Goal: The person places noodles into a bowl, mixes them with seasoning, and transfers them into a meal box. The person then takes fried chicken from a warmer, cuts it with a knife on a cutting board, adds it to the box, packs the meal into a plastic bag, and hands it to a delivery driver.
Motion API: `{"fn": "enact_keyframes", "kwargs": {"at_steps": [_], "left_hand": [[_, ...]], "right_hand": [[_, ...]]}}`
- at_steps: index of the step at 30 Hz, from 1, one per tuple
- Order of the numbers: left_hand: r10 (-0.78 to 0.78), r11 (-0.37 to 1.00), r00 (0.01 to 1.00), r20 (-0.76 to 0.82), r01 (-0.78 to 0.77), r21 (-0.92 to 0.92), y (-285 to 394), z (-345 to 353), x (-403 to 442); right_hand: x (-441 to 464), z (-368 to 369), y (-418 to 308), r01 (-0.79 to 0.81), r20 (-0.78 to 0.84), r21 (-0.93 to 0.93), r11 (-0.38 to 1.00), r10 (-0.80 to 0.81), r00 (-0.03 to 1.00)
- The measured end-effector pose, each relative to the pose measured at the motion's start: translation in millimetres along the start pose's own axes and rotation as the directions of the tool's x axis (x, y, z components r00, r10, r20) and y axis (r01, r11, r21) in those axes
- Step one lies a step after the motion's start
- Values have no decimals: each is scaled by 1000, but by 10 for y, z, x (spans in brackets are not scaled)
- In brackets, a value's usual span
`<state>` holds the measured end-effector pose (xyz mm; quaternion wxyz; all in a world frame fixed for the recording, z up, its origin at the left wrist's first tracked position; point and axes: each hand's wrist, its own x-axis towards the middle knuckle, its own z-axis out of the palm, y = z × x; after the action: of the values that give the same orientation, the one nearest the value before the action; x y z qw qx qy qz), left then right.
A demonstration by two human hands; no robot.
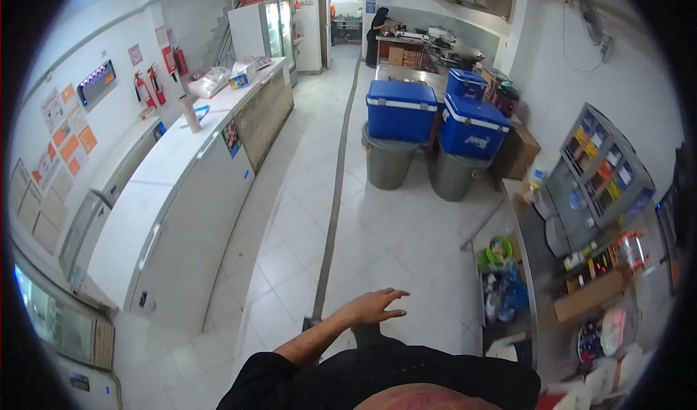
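My left hand (372, 307) reaches across in front of my body at the bottom middle of the view. Its fingers are apart and point to the right, with nothing in them. Below it lie only the pale floor tiles (377, 257) and part of my leg; the hand touches no object. A dark sleeve (261, 381) covers my upper left arm. My right hand is out of view.
Long white chest freezers (181, 236) run along the left. Ahead, blue coolers (401, 112) sit on grey bins (388, 165). A metal table (541, 294) with a grey shelf unit (602, 170) stands at right. A dark floor strip (341, 156) leads toward a person (376, 36) at the back.
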<state>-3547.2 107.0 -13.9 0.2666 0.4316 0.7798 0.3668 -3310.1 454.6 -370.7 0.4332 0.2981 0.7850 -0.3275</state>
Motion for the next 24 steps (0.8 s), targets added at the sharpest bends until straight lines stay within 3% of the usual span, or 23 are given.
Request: {"fn": "enact_keyframes", "kwargs": {"at_steps": [3,5,7,10,11,13,15,17,19,21,22,23,24], "left_hand": [[-50,990,999,9,48,135,-1174,-646,720],[-272,942,962,14,263,208,-1713,-1175,909],[-361,926,932,-33,362,109,-2248,-1746,1005],[-433,858,892,-128,364,-363,-3143,-2560,1020],[-492,786,859,-142,368,-497,-3318,-2886,1007],[-656,718,737,-165,541,-439,-3900,-3412,1052],[-690,679,713,-128,574,-459,-4611,-3943,1261],[-719,634,695,-7,652,-417,-5237,-4684,1617],[-717,601,673,183,729,-326,-5670,-5548,2309],[-658,602,667,350,745,-288,-6108,-6442,3110],[-562,631,759,329,650,-424,-6222,-6857,3517],[-522,739,801,294,597,-313,-6017,-7491,3978],[-459,813,840,289,529,-245,-6047,-7982,4417]], "right_hand": [[671,-847,-921,-57,-40,-11,998,56,998],[1200,-1382,-1734,-19,-64,-45,999,16,998],[1851,-1901,-2748,83,-93,-96,992,-92,991],[3136,-2581,-4763,350,-128,-105,931,-362,923],[3234,-2883,-5686,324,-69,-92,941,-331,941],[3639,-3335,-7275,511,-107,-151,846,-528,842],[4145,-3612,-8513,763,-153,142,630,-748,646],[3851,-4009,-9605,549,3,426,719,-608,794],[4196,-4252,-10157,468,162,456,757,-587,793],[4373,-4542,-10631,398,278,158,904,-427,860],[4391,-4741,-10791,389,313,60,919,-387,867],[4480,-4935,-11050,392,348,-33,919,-357,867],[4964,-5027,-11172,333,368,35,942,-322,872]]}}
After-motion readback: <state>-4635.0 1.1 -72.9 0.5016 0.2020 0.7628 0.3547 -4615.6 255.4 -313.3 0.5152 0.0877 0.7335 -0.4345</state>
